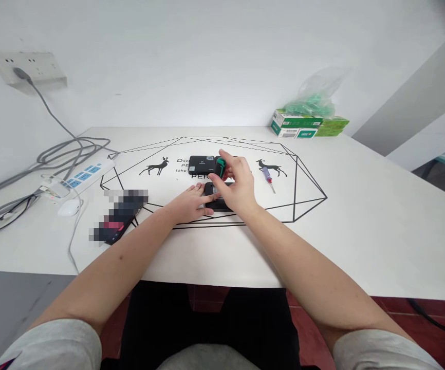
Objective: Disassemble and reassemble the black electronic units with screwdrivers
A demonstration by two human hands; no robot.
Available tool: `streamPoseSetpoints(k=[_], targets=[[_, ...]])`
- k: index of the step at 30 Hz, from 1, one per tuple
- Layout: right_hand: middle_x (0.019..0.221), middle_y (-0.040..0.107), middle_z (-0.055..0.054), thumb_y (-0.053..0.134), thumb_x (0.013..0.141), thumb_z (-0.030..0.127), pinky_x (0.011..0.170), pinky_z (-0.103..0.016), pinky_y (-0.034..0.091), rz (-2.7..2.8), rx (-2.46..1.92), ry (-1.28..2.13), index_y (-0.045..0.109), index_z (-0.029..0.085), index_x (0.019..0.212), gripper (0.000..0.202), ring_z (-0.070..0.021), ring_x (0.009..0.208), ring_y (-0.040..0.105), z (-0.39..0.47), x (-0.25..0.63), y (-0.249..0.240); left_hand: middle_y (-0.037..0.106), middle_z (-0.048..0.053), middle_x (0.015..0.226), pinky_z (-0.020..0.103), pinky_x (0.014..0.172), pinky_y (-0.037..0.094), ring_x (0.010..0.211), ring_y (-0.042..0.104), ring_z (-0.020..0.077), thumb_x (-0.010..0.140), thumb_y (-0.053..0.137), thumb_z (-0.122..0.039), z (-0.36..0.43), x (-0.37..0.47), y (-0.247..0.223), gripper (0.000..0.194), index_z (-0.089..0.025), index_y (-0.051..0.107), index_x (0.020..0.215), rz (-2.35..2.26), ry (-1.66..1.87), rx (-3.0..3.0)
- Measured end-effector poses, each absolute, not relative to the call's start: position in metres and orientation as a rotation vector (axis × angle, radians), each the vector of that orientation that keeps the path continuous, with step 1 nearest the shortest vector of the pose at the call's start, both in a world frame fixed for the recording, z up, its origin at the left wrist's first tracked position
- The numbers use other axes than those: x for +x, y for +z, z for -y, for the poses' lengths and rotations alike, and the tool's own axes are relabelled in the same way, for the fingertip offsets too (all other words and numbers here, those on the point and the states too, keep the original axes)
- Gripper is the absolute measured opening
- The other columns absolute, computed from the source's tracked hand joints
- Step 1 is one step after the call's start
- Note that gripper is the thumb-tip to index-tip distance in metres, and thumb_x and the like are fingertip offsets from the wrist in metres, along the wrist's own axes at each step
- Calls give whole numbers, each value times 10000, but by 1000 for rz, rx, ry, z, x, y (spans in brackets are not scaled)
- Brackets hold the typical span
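Observation:
A flat black device (222, 205) lies on the printed white table, partly hidden under my hands. My left hand (191, 204) rests with spread fingers at its left side, fingertips touching it. In my right hand (239, 182) is a green and black screwdriver (220, 166), its handle between thumb and fingers, held upright over the device. The tip is hard to make out. Just behind lies a black box-shaped device (201, 165) with small labels. To the right, a screwdriver with a purple handle (266, 175) lies on the table.
At the left are a power strip (87, 177), coiled grey cables (58, 149), a white mouse-like object (69, 207) and a blurred dark object (121, 218). Green and white boxes (297, 122) with a plastic bag (315, 103) on top stand at the back right.

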State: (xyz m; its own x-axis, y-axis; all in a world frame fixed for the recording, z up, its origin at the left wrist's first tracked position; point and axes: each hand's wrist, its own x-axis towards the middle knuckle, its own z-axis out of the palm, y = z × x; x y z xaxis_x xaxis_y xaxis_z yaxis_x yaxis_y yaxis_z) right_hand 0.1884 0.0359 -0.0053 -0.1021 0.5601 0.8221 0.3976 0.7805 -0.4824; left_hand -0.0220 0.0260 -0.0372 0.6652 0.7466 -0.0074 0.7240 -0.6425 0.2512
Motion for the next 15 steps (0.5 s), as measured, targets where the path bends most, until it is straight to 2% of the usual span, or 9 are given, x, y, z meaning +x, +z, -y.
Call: streamPoseSetpoints(k=[3, 6, 8, 11, 13, 15], targets=[[1245, 700, -83, 544, 1032, 248, 866, -467, 695, 1747, -669, 231, 546, 352, 1576, 554, -227, 951, 715, -30, 188, -5, 307, 156, 1829, 667, 1360, 227, 1687, 265, 466, 1119, 558, -656, -27, -23, -39, 697, -320, 463, 1723, -1181, 177, 2657], [1362, 697, -105, 478, 1046, 229, 916, -469, 693, 1764, -628, 255, 555, 333, 1558, 528, -244, 1099, 740, -27, 187, -4, 298, 143, 1835, 676, 1352, 244, 1686, 272, 456, 1125, 539, -656, -28, -24, -42, 692, -329, 446, 1729, -1155, 220, 2673], [1297, 676, -106, 585, 1038, 317, 885, -478, 689, 1741, -647, 182, 613, 323, 1491, 454, -256, 1099, 716, -28, 187, -3, 295, 131, 1838, 679, 1348, 251, 1690, 266, 442, 1130, 518, -664, -29, -25, -44, 681, -332, 454, 1721, -1127, 246, 2691], [1087, 619, -53, 763, 963, 423, 814, -478, 672, 1692, -712, 115, 681, 319, 1375, 432, -220, 891, 652, -31, 187, -2, 281, 125, 1844, 668, 1353, 246, 1694, 258, 430, 1126, 509, -683, -29, -26, -44, 669, -327, 498, 1693, -1101, 268, 2709], [1031, 621, -32, 762, 967, 423, 813, -475, 666, 1692, -716, 136, 685, 320, 1357, 411, -200, 817, 619, -31, 187, -2, 265, 144, 1846, 673, 1355, 235, 1692, 254, 449, 1123, 523, -676, -29, -25, -44, 679, -312, 498, 1696, -1108, 251, 2703], [1083, 681, -53, 666, 1022, 408, 837, -477, 672, 1703, -674, 198, 671, 313, 1381, 372, -213, 862, 664, -30, 188, -2, 268, 163, 1842, 683, 1352, 232, 1688, 255, 471, 1124, 546, -650, -29, -25, -43, 688, -303, 474, 1713, -1132, 226, 2686]])
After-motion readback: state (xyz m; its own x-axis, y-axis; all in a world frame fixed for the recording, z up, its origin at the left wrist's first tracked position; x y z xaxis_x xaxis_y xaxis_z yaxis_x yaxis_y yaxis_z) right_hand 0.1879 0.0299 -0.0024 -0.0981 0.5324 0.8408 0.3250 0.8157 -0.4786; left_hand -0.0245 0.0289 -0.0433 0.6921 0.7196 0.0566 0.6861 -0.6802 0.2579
